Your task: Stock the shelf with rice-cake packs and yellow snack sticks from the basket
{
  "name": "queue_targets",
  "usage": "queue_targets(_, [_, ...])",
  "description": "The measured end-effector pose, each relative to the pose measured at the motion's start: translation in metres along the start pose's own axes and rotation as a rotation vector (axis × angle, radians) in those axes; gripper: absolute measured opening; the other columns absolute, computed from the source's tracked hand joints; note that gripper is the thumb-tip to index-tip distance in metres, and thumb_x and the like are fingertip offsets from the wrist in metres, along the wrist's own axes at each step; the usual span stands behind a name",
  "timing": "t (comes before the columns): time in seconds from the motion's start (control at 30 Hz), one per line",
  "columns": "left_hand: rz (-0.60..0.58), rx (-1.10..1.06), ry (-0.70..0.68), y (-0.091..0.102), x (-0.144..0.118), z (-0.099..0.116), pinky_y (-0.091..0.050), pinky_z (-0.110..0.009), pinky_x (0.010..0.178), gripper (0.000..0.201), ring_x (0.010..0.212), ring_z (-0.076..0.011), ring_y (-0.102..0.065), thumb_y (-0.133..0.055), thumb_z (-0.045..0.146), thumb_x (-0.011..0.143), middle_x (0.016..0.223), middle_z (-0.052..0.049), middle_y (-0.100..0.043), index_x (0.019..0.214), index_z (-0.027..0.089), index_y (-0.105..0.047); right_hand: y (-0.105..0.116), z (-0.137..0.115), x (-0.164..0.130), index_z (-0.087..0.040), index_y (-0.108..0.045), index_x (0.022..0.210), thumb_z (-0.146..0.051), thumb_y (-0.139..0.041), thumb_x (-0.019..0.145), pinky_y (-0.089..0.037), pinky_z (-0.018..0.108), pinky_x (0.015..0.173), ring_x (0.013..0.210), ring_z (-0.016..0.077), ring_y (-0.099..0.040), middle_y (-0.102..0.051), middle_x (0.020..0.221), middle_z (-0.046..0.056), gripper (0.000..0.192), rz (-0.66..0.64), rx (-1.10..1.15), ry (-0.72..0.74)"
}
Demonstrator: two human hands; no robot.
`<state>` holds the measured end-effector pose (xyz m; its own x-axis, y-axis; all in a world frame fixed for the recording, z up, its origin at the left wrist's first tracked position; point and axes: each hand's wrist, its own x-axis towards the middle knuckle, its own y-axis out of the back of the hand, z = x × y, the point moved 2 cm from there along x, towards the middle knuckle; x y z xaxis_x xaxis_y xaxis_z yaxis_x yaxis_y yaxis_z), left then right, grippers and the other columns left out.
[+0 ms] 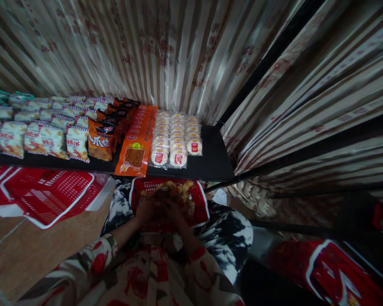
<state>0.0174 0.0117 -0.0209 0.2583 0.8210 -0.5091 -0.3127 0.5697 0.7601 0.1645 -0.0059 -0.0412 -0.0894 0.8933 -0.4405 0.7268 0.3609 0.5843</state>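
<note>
Crinkly plastic snack packets (175, 193) fill the red slatted plastic basket (200, 199) on my lap. My left hand (147, 209) and right hand (172, 212) meet over them; whether either grip is closed I cannot tell. I judge them light, slippery, crushable; best pinched by the edges.

Black shelf (217, 163): bare strip at its right end, beside the clear packs of round white cakes (175, 138); a hand could set down there. The remainder is packed edge to edge: long orange packet (137, 142), dark orange snack bags (102, 142), white snack bags (44, 136), no gaps between rows. Striped curtain (166, 51) closes the back and right side. Below, the red basket on the lap (201, 204) is filled with snacks and sits just under the shelf edge. Red baskets (47, 195) occupy the floor left; open wooden floor (51, 246) lies nearer.
</note>
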Motion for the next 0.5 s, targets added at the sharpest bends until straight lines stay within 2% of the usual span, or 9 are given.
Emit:
queue_targets(0.17, [0.075,-0.147,-0.075,0.014,0.000,0.012,-0.044,-0.028,0.091,0.031,0.105,-0.0190,-0.061,-0.040,0.032,0.092,0.116,-0.007,-0.065,0.110,0.021,-0.062,0.014,0.002,-0.001,-0.018,-0.066,0.104,-0.020,-0.052,0.081,-0.047,0.033,0.091,0.099,0.0204,-0.064,-0.070,0.106,0.007,0.028,0.135,0.220,0.041])
queue_targets(0.33, [0.091,-0.231,-0.082,0.024,0.002,0.022,-0.043,-0.029,0.093,0.041,0.109,-0.0219,-0.059,-0.055,0.039,0.084,0.122,-0.007,-0.063,0.121,0.023,-0.058,0.028,0.008,-0.001,-0.017,-0.066,0.107,-0.021,-0.054,0.077,-0.044,0.038,0.096,0.105,0.0221,-0.061,-0.068,0.111,0.008,0.032,0.173,0.311,0.024])
queue_targets(0.5, [0.078,-0.377,-0.001,0.036,0.001,0.034,-0.046,-0.028,0.085,0.033,0.100,-0.0200,-0.064,-0.045,0.036,0.089,0.111,-0.007,-0.068,0.113,0.022,-0.063,0.041,0.014,-0.003,-0.021,-0.066,0.108,-0.028,-0.058,0.077,-0.043,0.041,0.097,0.106,0.0225,-0.060,-0.067,0.111,0.006,0.034,0.201,0.334,0.037])
